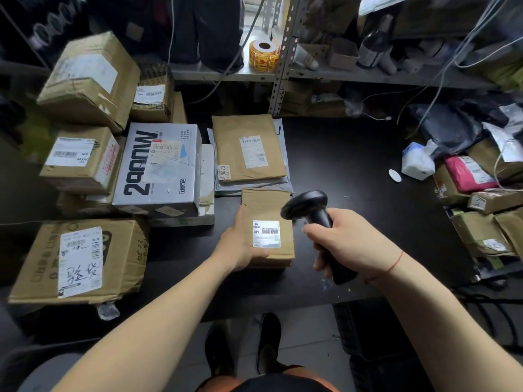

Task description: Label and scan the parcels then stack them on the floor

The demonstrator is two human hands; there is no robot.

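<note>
A small brown cardboard parcel with a white barcode label lies on the black table. My left hand grips its left edge and near corner. My right hand holds a black barcode scanner by the handle, its head just right of the parcel and over its label. A flat brown envelope with a label lies on a pile behind the parcel.
Stacked cardboard boxes and a grey printed box fill the table's left side. More parcels and a pink bag crowd the right edge. A yellow sticker roll sits on the metal shelf behind.
</note>
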